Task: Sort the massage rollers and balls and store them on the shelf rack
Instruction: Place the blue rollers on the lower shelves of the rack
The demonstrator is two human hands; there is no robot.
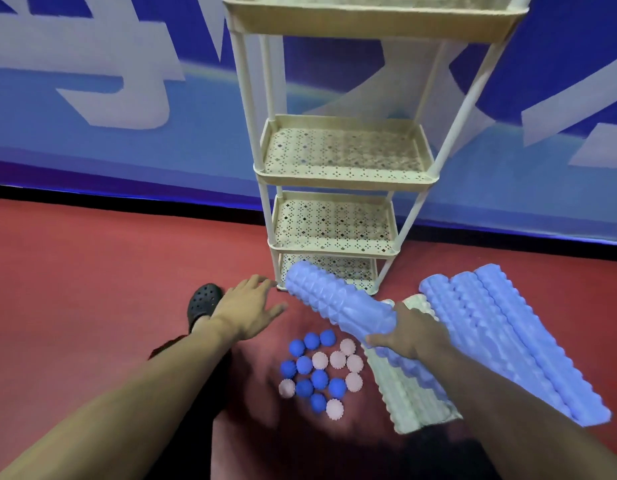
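Note:
My right hand (409, 336) grips a light blue ridged massage roller (334, 299) and holds it off the floor, its far end pointing at the lowest tier of the cream shelf rack (345, 183). My left hand (249, 311) hovers open to the left of that roller, near the rack's foot. Several more light blue rollers (507, 337) lie side by side on the floor at the right, with cream rollers (404, 400) beside them. A cluster of spiky blue balls (305, 365) and pink balls (338, 360) lies on the floor between my arms.
The rack stands against a blue and white banner wall (127, 98) and all its visible tiers hold nothing. The floor is red (92, 271). My foot in a black perforated clog (203, 301) rests left of the rack.

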